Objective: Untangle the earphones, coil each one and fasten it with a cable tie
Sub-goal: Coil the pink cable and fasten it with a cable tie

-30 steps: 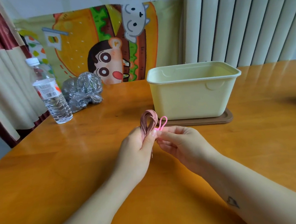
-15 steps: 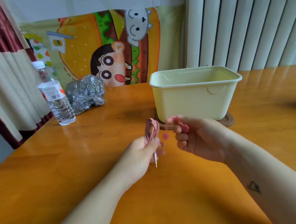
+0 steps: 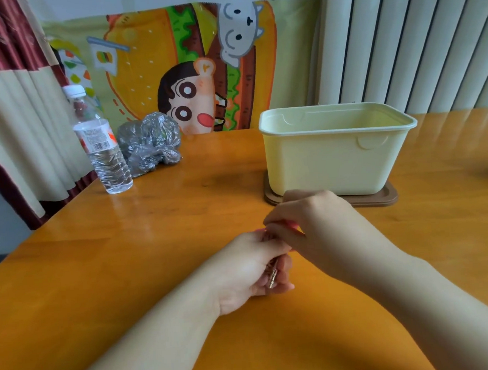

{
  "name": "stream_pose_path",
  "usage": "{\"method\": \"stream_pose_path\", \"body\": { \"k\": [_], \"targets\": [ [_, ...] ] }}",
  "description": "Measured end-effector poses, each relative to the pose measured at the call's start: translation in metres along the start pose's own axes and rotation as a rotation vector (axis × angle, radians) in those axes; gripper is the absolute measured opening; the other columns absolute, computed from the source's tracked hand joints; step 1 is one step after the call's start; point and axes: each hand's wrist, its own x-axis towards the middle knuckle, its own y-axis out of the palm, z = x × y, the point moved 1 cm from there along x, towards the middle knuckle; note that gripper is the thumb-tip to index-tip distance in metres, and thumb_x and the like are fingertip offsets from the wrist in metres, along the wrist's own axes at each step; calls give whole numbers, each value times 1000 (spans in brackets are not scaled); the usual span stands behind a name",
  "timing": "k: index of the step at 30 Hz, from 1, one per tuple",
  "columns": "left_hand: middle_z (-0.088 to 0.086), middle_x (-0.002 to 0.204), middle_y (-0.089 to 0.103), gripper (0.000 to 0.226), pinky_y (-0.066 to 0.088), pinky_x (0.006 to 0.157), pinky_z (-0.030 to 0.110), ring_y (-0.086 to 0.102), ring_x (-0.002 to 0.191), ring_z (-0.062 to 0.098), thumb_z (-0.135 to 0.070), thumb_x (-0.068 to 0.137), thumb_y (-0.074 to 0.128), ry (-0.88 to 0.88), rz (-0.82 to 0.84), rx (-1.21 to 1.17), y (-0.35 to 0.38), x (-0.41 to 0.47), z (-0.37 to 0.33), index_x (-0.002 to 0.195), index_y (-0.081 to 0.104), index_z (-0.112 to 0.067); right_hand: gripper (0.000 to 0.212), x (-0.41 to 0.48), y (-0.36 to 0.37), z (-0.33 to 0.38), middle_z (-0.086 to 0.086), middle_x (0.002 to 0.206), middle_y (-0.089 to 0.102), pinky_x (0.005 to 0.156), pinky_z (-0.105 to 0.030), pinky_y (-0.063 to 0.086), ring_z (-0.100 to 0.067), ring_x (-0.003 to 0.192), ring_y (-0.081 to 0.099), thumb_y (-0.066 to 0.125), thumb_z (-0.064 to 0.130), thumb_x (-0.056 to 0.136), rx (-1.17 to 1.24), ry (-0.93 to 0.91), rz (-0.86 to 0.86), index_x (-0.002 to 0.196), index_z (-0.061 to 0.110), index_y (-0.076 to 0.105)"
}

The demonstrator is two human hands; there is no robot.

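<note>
My left hand [image 3: 250, 266] grips a coiled pink earphone [image 3: 272, 273] low over the wooden table; only its metal plug end and a bit of cord show between the fingers. My right hand [image 3: 311, 223] lies over the top of the left hand, fingers curled, pinching a pink cable tie [image 3: 292, 225] against the coil. Most of the coil and the tie are hidden by both hands.
A pale yellow tub [image 3: 335, 156] stands on a brown lid [image 3: 381, 199] just behind my hands. At the back left stand a water bottle [image 3: 103, 153] and a crumpled plastic bag [image 3: 149, 145]. The table's left edge [image 3: 18, 244] drops off by the curtain.
The right hand swung away with the pink tie, then came back over the left hand. The coil, earlier held upright and visible, now sits lower and hidden in the left hand.
</note>
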Motion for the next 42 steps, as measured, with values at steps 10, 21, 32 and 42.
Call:
{"method": "stream_pose_path", "body": {
  "k": [10,21,32,42],
  "targets": [
    [2,59,42,50,52,70,37,40,52,14,-34,86,32,-115,173,-409,-6,2,-6,57,70,-16,13,0,14,-20,16,74,53,67,-5,37,10,68,48,64,19,84,202,-40,-74,88,23,76],
    [1,50,41,37,52,66,33,38,45,12,-26,97,33,136,-173,-434,-9,9,-4,89,62,-5,15,-3,8,-18,14,88,68,80,-15,48,-2,86,64,69,13,85,503,24,-147,95,22,76],
    [3,47,42,64,50,65,35,39,43,13,-38,100,19,147,-217,-315,-9,8,-4,104,67,4,12,-3,11,-15,15,80,70,70,-11,47,-3,76,62,71,15,82,653,196,-118,83,27,73],
    [1,46,39,49,47,70,33,37,44,12,-25,99,24,257,-217,-296,-11,7,-5,105,61,6,9,-1,4,-20,9,80,73,71,-15,50,-5,75,65,69,14,84,817,218,39,84,20,75]
  ]
}}
